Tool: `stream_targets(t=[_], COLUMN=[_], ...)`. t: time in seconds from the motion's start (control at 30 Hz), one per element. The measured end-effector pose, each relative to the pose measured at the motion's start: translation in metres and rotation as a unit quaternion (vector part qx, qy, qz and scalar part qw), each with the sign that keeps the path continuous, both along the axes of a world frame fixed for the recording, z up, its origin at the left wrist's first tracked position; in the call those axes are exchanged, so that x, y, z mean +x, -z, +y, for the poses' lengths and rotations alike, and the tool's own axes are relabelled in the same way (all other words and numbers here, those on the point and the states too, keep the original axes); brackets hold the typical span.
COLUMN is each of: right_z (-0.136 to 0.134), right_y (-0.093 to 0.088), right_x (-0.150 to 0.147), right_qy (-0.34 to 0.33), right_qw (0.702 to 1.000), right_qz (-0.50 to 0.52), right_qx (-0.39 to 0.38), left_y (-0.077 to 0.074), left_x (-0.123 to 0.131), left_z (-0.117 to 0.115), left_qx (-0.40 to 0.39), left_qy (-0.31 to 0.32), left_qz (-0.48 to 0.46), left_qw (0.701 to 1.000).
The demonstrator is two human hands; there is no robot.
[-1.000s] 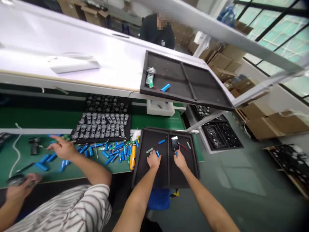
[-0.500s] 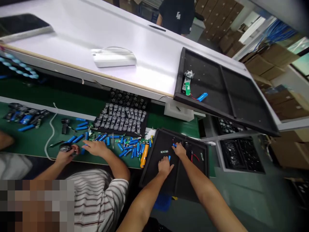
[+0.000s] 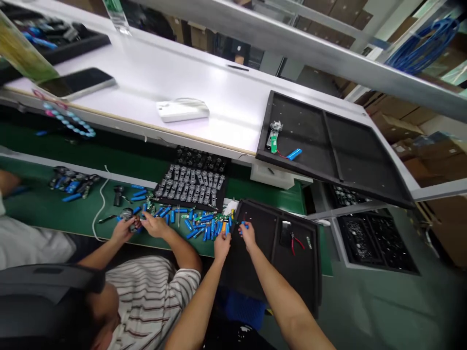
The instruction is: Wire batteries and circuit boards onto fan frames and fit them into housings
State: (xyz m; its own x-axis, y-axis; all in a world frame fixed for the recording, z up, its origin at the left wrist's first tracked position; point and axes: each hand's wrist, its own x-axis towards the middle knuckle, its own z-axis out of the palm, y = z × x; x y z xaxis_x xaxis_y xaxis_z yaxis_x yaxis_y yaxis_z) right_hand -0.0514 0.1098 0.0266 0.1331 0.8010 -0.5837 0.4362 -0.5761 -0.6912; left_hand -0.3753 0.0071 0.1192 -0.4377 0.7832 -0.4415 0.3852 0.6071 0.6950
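Note:
My left hand [image 3: 221, 247] is closed around a blue battery cell [image 3: 228, 227] at the left edge of the black tray [image 3: 251, 272]. To its right, over the tray's left compartment, my right hand [image 3: 248, 235] pinches another blue battery cell [image 3: 244, 224]. Fine wires or a small board between the hands are too small to make out. Loose blue cells [image 3: 199, 224] and green circuit boards lie heaped just left of my left hand. Partly hidden behind that hand is an orange tool [image 3: 224, 226]. Pliers with red handles [image 3: 297, 243] rest in the tray's right compartment beside a black flat object [image 3: 286, 233].
A co-worker in a striped shirt [image 3: 146, 296] handles parts on my left. Rows of grey metal parts [image 3: 189, 187] stand behind the cells. Above, a white shelf [image 3: 226, 116] carries a second black tray [image 3: 365, 141], a white device [image 3: 183, 110] and a phone [image 3: 78, 82].
Both hands have moved left across the tray, each with a blue cell. The small board left of the tray's divider no longer shows there. The camera view has shifted.

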Motion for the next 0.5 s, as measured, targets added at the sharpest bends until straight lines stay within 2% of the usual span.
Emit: stream_targets(t=[0.07, 0.13, 0.17, 0.23, 0.3, 0.37, 0.43, 0.5], right_z=[0.003, 0.006, 0.008, 0.011, 0.014, 0.015, 0.013, 0.011], right_y=[0.007, 0.013, 0.015, 0.018, 0.021, 0.021, 0.017, 0.009], right_x=[-0.045, -0.081, -0.094, -0.109, -0.107, -0.088, -0.051, 0.003], right_qy=[-0.010, -0.017, -0.019, -0.020, -0.017, -0.010, 0.003, 0.027], right_qw=[0.999, 0.996, 0.995, 0.994, 0.992, 0.992, 0.993, 0.994], right_qz=[0.048, 0.081, 0.092, 0.111, 0.122, 0.125, 0.116, 0.088], right_qx=[-0.008, -0.014, -0.015, -0.014, -0.006, 0.009, 0.030, 0.052], left_y=[-0.018, -0.028, -0.029, -0.024, -0.010, 0.009, 0.031, 0.053], left_x=[-0.070, -0.115, -0.127, -0.132, -0.114, -0.080, -0.034, 0.015], left_z=[-0.003, -0.002, 0.000, 0.003, 0.008, 0.013, 0.019, 0.025], left_qx=[0.015, 0.019, 0.020, 0.022, 0.030, 0.043, 0.053, 0.062], left_qy=[-0.064, -0.111, -0.127, -0.145, -0.145, -0.138, -0.123, -0.114], left_qz=[0.022, 0.031, 0.031, 0.028, 0.026, 0.027, 0.022, 0.018], left_qw=[0.998, 0.993, 0.991, 0.989, 0.989, 0.989, 0.991, 0.991])
